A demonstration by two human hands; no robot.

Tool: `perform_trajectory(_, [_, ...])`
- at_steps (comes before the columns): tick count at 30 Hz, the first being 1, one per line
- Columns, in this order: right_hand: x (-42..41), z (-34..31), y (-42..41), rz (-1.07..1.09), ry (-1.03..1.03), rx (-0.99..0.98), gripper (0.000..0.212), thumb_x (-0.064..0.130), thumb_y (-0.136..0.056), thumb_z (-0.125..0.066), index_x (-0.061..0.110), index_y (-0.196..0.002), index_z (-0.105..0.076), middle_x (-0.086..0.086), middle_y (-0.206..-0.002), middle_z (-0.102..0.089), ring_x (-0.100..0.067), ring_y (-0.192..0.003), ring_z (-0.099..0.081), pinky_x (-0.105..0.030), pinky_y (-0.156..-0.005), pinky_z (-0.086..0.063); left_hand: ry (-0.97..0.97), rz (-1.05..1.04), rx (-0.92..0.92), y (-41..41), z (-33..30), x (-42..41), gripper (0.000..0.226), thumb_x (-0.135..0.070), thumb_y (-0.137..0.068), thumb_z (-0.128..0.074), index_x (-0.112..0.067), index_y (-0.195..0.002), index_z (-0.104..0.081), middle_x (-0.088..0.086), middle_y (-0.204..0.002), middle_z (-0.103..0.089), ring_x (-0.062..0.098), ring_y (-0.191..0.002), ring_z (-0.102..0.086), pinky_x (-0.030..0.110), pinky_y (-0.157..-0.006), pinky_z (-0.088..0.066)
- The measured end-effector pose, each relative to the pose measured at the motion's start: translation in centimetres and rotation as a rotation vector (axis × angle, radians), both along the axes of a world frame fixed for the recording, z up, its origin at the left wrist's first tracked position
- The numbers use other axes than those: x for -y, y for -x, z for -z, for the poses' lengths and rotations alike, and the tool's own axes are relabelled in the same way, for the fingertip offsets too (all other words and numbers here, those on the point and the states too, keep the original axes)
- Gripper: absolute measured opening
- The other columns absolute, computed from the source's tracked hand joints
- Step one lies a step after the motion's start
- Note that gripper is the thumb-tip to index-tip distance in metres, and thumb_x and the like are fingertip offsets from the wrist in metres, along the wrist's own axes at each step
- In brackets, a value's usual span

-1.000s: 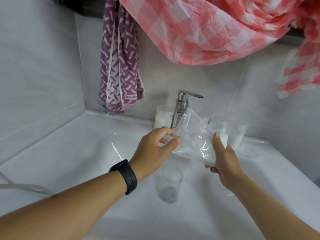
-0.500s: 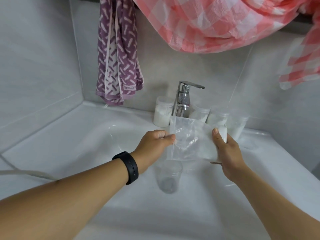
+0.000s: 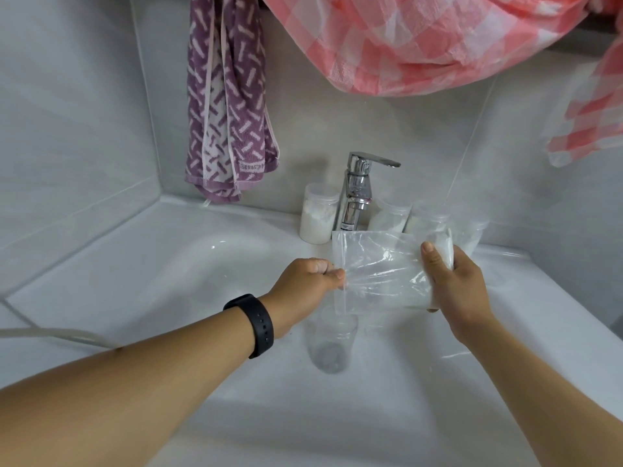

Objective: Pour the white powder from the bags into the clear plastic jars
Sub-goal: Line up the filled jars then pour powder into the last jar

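A clear plastic bag (image 3: pixel 381 271) with white powder gathered at its right end is stretched flat between both hands above the sink. My left hand (image 3: pixel 305 284) pinches its left edge; my right hand (image 3: pixel 455 281) grips the powder-filled right end. Just below the bag an empty clear jar (image 3: pixel 332 342) stands in the white basin (image 3: pixel 168 274). One jar holding white powder (image 3: pixel 318 217) stands left of the tap, and several more jars (image 3: pixel 391 219) with powder line the ledge to its right, partly hidden by the bag.
A chrome tap (image 3: pixel 359 190) rises behind the bag. A purple patterned towel (image 3: pixel 229 106) hangs on the wall at the left, and a pink checked cloth (image 3: pixel 421 38) hangs overhead. A grey hose (image 3: pixel 50 333) lies at the left edge.
The bag was crumpled and tilted up toward the tap; both hands have pulled it out flat and level. The view has tipped downward slightly.
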State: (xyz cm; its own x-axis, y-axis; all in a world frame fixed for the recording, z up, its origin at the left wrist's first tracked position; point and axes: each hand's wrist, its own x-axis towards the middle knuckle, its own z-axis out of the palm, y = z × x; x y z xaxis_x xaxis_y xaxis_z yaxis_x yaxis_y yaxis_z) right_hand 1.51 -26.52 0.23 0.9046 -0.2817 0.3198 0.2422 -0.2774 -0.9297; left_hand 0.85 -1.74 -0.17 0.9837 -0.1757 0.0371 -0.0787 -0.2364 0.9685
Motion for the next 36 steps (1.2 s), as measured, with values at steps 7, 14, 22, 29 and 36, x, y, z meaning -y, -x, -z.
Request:
perform_trajectory(7, [0.3, 0.1, -0.2, 0.043, 0.059, 0.028, 0.045, 0.063, -0.090, -0.064, 0.017, -0.093, -0.066, -0.005, -0.075, -0.063, -0.019, -0.066, -0.060, -0.040, -0.056, -0.053, -0.028, 0.008, -0.009, -0.1, 0.1, 0.1, 0.024, -0.027, -0.100, -0.060, -0.013, -0.090, -0.075, -0.009, -0.098, -0.075, 0.001, -0.099, -0.062, 0.022, -0.090, -0.044])
perform_trajectory(14, [0.0, 0.2, -0.2, 0.003, 0.011, 0.014, 0.047, 0.068, -0.088, -0.063, 0.021, -0.093, -0.068, 0.001, -0.075, -0.064, -0.021, -0.071, -0.062, -0.041, -0.064, -0.050, 0.005, 0.007, 0.030, -0.2, 0.2, 0.0, 0.026, -0.031, -0.099, -0.060, -0.011, -0.092, -0.075, -0.005, -0.102, -0.075, 0.006, -0.104, -0.065, 0.027, -0.098, -0.047])
perform_trajectory(22, [-1.5, -1.7, 0.1, 0.056, -0.051, -0.042, 0.037, 0.055, -0.096, -0.062, 0.019, -0.093, -0.067, -0.002, -0.080, -0.066, -0.020, -0.070, -0.064, -0.028, -0.046, -0.049, 0.081, -0.057, 0.099, 0.1, 0.1, 0.2, 0.023, -0.038, -0.101, -0.057, -0.024, -0.093, -0.074, -0.015, -0.095, -0.073, -0.014, -0.080, -0.061, 0.014, -0.078, -0.043])
perform_trajectory(29, [-0.7, -0.4, 0.0, 0.064, -0.017, -0.055, 0.047, 0.058, -0.096, -0.059, 0.011, -0.095, -0.064, -0.001, -0.073, -0.051, -0.020, -0.066, -0.049, -0.033, -0.049, -0.046, 0.094, -0.072, 0.098, -0.2, 0.4, 0.3, 0.023, -0.037, -0.100, -0.059, -0.022, -0.095, -0.077, -0.016, -0.093, -0.075, -0.015, -0.084, -0.063, 0.008, -0.075, -0.043])
perform_trajectory(36, [0.7, 0.3, -1.0, 0.024, 0.046, -0.022, 0.051, 0.066, -0.091, -0.060, 0.016, -0.085, -0.060, 0.006, -0.068, -0.053, -0.019, -0.068, -0.051, -0.039, -0.058, -0.049, 0.096, -0.102, 0.089, 0.2, 0.7, 1.1, 0.024, -0.035, -0.099, -0.061, -0.020, -0.091, -0.077, -0.021, -0.085, -0.074, -0.015, -0.083, -0.063, 0.013, -0.082, -0.045])
